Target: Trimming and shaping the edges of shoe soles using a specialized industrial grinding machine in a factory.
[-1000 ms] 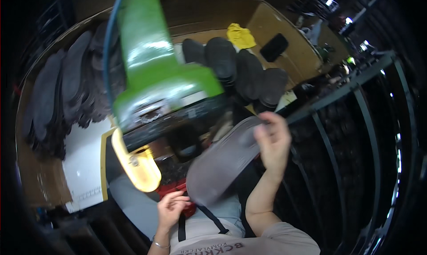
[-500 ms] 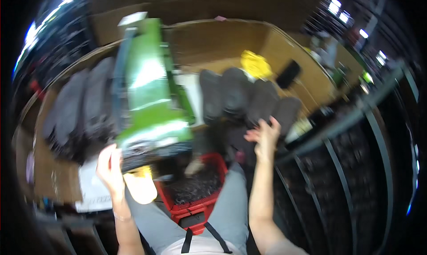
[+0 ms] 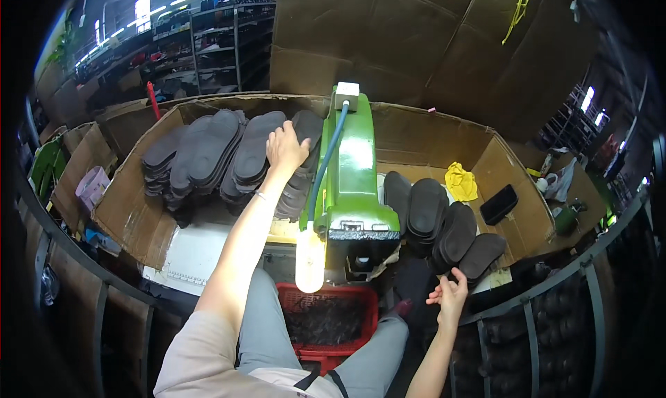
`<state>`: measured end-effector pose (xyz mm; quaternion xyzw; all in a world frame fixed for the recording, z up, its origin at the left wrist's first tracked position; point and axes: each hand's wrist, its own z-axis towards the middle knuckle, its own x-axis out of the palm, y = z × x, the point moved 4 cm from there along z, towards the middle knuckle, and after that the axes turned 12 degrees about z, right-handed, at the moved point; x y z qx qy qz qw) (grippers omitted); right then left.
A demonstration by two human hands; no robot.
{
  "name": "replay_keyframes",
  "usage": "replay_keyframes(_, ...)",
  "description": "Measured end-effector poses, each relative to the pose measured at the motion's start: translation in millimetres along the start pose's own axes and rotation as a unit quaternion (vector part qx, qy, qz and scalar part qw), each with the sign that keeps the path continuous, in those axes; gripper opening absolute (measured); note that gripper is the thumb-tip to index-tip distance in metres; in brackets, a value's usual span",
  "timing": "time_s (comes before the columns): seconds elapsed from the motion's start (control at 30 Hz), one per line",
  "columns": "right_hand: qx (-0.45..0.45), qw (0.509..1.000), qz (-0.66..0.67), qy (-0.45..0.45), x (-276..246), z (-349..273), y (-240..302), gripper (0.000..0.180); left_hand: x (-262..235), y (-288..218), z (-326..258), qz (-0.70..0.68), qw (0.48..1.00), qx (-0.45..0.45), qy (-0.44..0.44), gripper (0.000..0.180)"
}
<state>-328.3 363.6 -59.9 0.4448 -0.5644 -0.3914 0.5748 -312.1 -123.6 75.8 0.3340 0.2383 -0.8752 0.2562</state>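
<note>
My left hand is stretched out over the left-hand stacks of dark brown shoe soles, at the far end of one stack. Its fingers are apart with nothing seen in them; whether the fingertips touch a sole, I cannot tell. Lower on the right, my right hand is held with loosely bent, spread fingers and holds nothing. It is just below the nearest dark sole of the right-hand stacks. Between the two groups stands a green machine with a blue cable and a lit lamp.
A cardboard enclosure surrounds the bench, holding a yellow cloth and a black phone-like object. Between my knees sits a red basket of dark scraps. Metal rails curve around both sides.
My left hand has moved from beside the lamp up to the left-hand stacks. The right hand is lower, still beside the right-hand soles. The view has shifted, and the motion blur has gone.
</note>
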Motion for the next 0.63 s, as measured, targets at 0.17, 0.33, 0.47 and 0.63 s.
replay_keyframes(0.17,0.014,1.0,0.009,-0.006,-14.9,-44.5,-28.6,0.027,-72.2,33.0,-25.9,-0.249,0.954,-0.034,-0.161,0.033)
replay_keyframes(0.33,0.153,0.98,-0.03,0.123,31.1,-113.9,-97.0,0.023,-208.8,81.8,-171.4,-0.288,0.899,0.017,-0.329,0.015)
replay_keyframes(0.47,0.249,0.899,0.201,0.299,73.2,-178.8,-147.9,0.072,-246.5,90.5,-277.5,-0.274,0.945,-0.031,-0.173,0.007)
replay_keyframes(0.63,0.266,0.884,0.172,0.344,57.8,-217.6,-148.5,0.097,-209.9,73.6,-347.7,-0.469,0.865,-0.142,0.107,0.008)
